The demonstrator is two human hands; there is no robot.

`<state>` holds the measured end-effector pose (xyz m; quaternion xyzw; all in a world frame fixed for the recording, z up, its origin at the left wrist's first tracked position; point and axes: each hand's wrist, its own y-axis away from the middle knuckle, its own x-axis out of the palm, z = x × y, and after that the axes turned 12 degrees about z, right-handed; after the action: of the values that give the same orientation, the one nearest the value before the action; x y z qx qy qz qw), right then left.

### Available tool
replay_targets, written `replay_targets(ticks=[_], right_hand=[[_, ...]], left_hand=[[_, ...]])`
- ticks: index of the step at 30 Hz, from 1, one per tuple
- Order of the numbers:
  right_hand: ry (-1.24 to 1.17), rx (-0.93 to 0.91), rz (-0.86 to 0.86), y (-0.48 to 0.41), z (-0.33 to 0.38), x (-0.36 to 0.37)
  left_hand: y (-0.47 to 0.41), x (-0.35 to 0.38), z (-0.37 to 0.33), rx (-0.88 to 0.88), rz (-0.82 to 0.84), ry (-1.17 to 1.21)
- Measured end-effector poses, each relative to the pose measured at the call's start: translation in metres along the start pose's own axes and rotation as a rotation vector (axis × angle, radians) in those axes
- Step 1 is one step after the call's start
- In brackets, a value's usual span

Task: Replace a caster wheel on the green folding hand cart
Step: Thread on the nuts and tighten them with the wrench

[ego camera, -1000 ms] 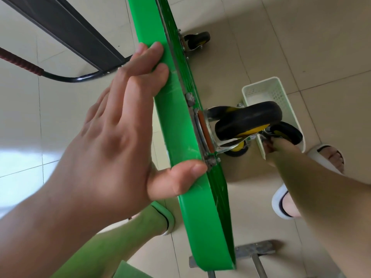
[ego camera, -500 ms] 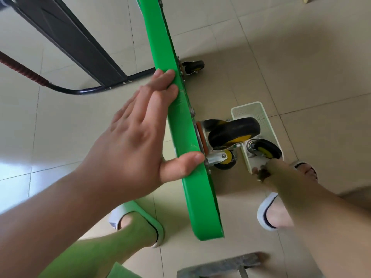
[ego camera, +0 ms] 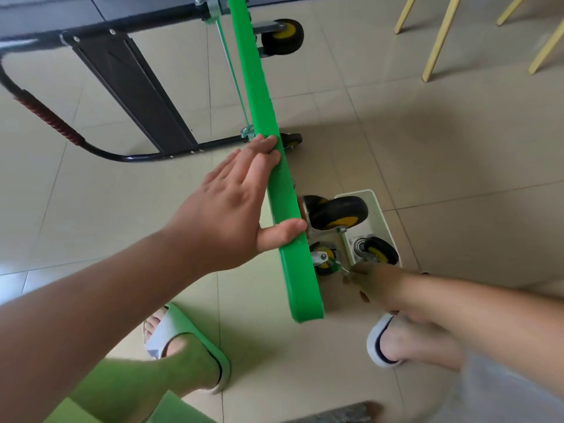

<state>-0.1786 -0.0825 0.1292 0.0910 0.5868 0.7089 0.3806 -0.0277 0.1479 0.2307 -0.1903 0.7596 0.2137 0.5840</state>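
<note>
The left hand (ego camera: 232, 215) clamps the top edge of the green cart deck (ego camera: 268, 148), which stands on its side: the fingers lie flat along the left face and the thumb (ego camera: 280, 236) hooks across the edge near the lower end. The left forearm reaches in from the near left, wrist straight. On the deck's right face a mounted caster wheel (ego camera: 338, 213) sticks out, with a second caster (ego camera: 323, 259) below it near the floor. The right hand (ego camera: 374, 283) is low beside that lower caster, its fingers curled around something small and blurred; whether they pinch it cannot be told. Just beyond the hand a white basket (ego camera: 381, 209) on the floor holds a loose caster wheel (ego camera: 377, 250). The black handle frame (ego camera: 91, 87) lies folded to the far left. To the right of the basket the floor tiles (ego camera: 457, 148) lie open up to the chair legs (ego camera: 439, 38) at the far right.
</note>
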Motion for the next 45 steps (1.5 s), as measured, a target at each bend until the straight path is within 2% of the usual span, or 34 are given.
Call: replay_targets(ticks=[2, 5, 7, 12, 18, 28, 35, 38, 42, 45], right_hand=[[-0.087, -0.114, -0.026, 0.014, -0.002, 0.000], [-0.179, -0.199, -0.101, 0.033, -0.002, 0.005], [-0.211, -0.216, -0.080, 0.040, 0.002, 0.008], [-0.083, -0.305, -0.126, 0.024, 0.010, 0.010], [-0.090, -0.436, -0.231, 0.009, 0.016, 0.001], [-0.062, -0.498, -0.126, 0.006, 0.028, -0.003], [-0.050, -0.460, 0.022, 0.015, 0.035, -0.015], [-0.035, -0.450, 0.032, 0.021, 0.041, -0.017], [-0.176, -0.423, 0.095, 0.028, 0.050, -0.013], [-0.435, -0.387, 0.202, 0.039, 0.058, -0.012]], left_hand=[[0.000, 0.000, 0.000, 0.002, -0.001, -0.008], [0.000, 0.000, -0.001, 0.000, 0.006, -0.012], [0.000, 0.000, -0.001, -0.006, 0.011, -0.013], [0.000, 0.001, 0.000, -0.012, 0.027, -0.023], [0.000, 0.001, 0.001, -0.006, 0.027, -0.013], [0.000, 0.001, 0.001, 0.005, 0.022, -0.005], [0.001, 0.002, 0.001, 0.007, 0.027, 0.007], [0.001, 0.002, 0.001, 0.012, 0.024, 0.014], [0.001, 0.002, 0.001, 0.010, 0.021, 0.019], [0.001, 0.003, 0.001, 0.009, 0.020, 0.018]])
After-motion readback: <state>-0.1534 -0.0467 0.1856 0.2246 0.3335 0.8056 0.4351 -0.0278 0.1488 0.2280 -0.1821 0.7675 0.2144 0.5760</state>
